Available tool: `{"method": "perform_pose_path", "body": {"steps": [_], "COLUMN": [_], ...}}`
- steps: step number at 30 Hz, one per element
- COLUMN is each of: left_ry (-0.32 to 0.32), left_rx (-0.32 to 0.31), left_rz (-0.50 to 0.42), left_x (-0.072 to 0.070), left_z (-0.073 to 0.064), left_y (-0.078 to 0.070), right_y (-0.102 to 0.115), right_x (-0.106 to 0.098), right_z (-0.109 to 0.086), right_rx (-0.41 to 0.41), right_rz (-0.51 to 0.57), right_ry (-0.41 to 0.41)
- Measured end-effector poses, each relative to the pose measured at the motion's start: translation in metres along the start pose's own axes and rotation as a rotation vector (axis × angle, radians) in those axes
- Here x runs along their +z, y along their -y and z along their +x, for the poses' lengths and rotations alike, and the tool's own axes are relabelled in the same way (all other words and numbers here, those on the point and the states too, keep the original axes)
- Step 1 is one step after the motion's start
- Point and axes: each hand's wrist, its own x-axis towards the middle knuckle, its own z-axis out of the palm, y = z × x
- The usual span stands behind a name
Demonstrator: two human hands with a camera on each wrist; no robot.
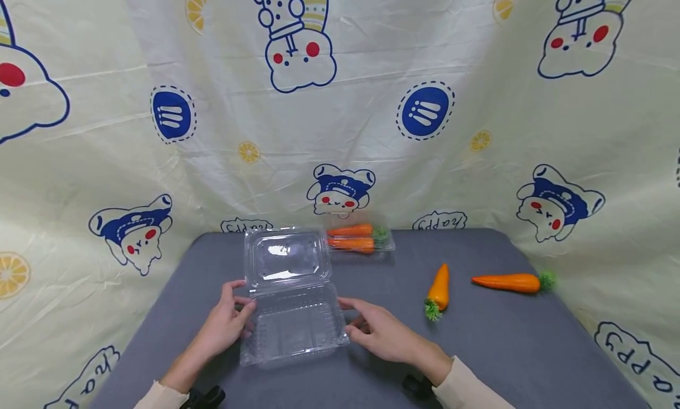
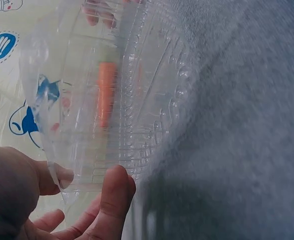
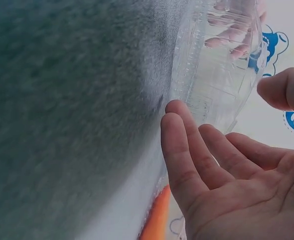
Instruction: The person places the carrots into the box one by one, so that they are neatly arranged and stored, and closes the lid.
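Observation:
A clear plastic clamshell container [image 1: 297, 320] stands with its lid [image 1: 287, 258] folded back, hollow side in view, on the grey table. My left hand [image 1: 225, 320] holds its left side, the thumb [image 2: 61, 177] over the rim and fingers against the outer wall. Across from it, my right hand [image 1: 385, 332] is at the container's right side. Its fingers [image 3: 174, 135] are nearly straight beside the wall, with the thumb spread away from them. No carrot shows inside the base. To the right lie two loose toy carrots, one pointing away [image 1: 438, 291] and one sideways [image 1: 510, 282].
Behind the container, next to its lid, a clear pack [image 1: 390, 241] holds orange carrots [image 1: 353, 244]. The grey tabletop [image 1: 478, 350] meets a patterned cloth backdrop [image 1: 366, 114] at the far edge. Black wrist gear [image 1: 417, 386] sits under each forearm.

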Motion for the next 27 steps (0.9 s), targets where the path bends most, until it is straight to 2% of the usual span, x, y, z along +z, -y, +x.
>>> {"method": "perform_pose_path", "body": {"steps": [14, 22, 25, 26, 27], "left_ry": [0.031, 0.077, 0.107, 0.121, 0.131], "left_rx": [0.022, 0.039, 0.072, 0.113, 0.125], "left_rz": [0.002, -0.031, -0.049, -0.053, -0.058], "left_x": [0.022, 0.033, 0.037, 0.040, 0.041], "left_z": [0.011, 0.020, 0.025, 0.028, 0.029], "left_y": [-0.011, -0.017, -0.017, -0.013, -0.013], "right_y": [-0.004, -0.007, -0.007, -0.008, -0.009], "right_x": [-0.013, -0.022, -0.024, -0.025, -0.026], "right_z": [-0.020, -0.032, -0.036, -0.037, -0.038], "right_rx": [0.082, 0.120, 0.128, 0.134, 0.141], "right_rz": [0.012, -0.002, 0.005, 0.006, 0.007], "right_ry": [-0.002, -0.036, -0.040, -0.040, -0.041]}}
